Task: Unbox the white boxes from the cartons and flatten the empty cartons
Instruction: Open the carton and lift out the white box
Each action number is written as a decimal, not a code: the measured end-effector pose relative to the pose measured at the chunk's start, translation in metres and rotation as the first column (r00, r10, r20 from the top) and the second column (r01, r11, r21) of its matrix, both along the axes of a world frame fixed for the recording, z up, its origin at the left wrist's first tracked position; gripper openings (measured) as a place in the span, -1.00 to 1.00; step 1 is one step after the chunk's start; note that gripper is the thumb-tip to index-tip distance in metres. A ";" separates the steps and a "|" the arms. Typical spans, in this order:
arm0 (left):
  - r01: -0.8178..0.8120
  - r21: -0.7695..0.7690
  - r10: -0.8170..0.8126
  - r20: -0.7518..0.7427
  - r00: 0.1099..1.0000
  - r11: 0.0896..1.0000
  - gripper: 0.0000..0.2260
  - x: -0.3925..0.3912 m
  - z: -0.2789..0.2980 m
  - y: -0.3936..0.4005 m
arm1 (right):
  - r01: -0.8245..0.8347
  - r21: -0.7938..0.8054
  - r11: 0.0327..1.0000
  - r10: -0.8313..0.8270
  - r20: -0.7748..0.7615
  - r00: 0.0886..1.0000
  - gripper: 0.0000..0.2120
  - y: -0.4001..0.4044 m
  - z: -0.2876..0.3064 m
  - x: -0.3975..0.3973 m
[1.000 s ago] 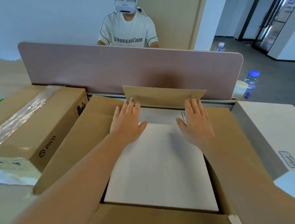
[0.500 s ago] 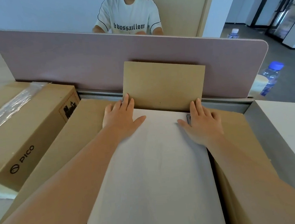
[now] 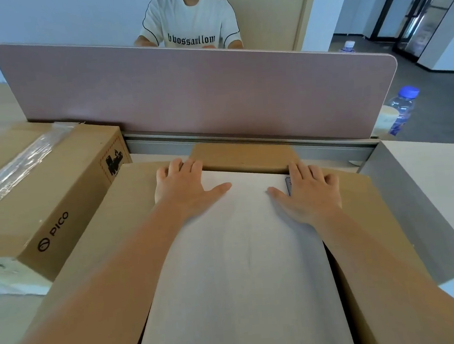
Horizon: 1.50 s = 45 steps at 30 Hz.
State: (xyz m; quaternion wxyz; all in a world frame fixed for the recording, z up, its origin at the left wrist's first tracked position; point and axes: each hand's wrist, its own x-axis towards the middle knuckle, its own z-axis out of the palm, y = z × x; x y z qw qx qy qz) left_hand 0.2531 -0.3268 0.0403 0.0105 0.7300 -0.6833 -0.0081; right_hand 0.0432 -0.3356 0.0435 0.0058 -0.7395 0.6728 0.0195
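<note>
Fingers of the left hand (image 3: 183,187) and right hand (image 3: 310,193) lie straight and flat on the far end of the white box (image 3: 238,266). This box sits inside the open carton (image 3: 365,215), between its flaps.

Pink desk divider (image 3: 200,92) upright across desk; person in white printed T-shirt (image 3: 189,20) behind it; blue-capped water bottle (image 3: 403,111) at right end.
</note>
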 end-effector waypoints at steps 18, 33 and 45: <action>0.096 0.171 -0.089 -0.046 0.995 0.981 -0.22 -0.019 0.011 0.086 | 0.093 0.087 0.992 -0.117 0.326 0.938 -0.42 0.079 0.016 0.014; -0.110 0.234 0.138 -0.105 0.985 0.966 -0.38 -0.016 0.024 0.103 | 0.320 0.309 0.895 -0.396 0.225 0.890 -0.46 0.125 0.024 0.017; -0.289 0.108 0.307 -0.247 0.919 0.951 -0.43 -0.025 0.021 0.102 | 0.307 0.376 0.875 -0.441 0.354 0.824 -0.55 0.114 0.027 0.010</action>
